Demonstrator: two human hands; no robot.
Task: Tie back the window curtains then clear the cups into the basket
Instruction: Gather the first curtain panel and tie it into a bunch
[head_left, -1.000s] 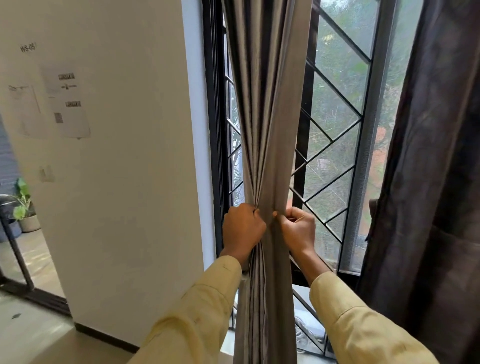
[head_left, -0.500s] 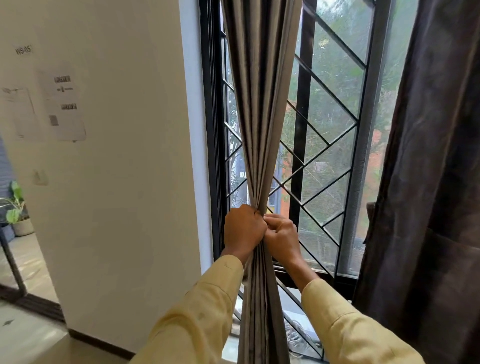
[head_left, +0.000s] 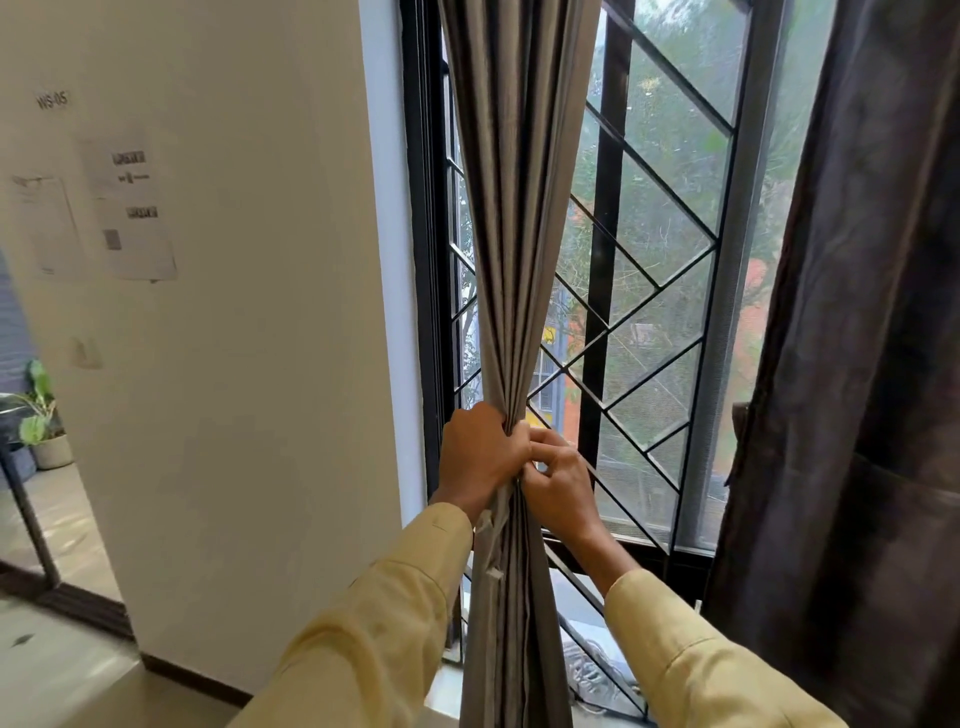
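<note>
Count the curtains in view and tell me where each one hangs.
2. A grey curtain hangs at centre, bunched in both hands; a dark curtain hangs along the right edge. Others may lie outside the frame.

single head-worn view, facing forward and slightly down, close to the window (head_left: 649, 291), wide-angle
</note>
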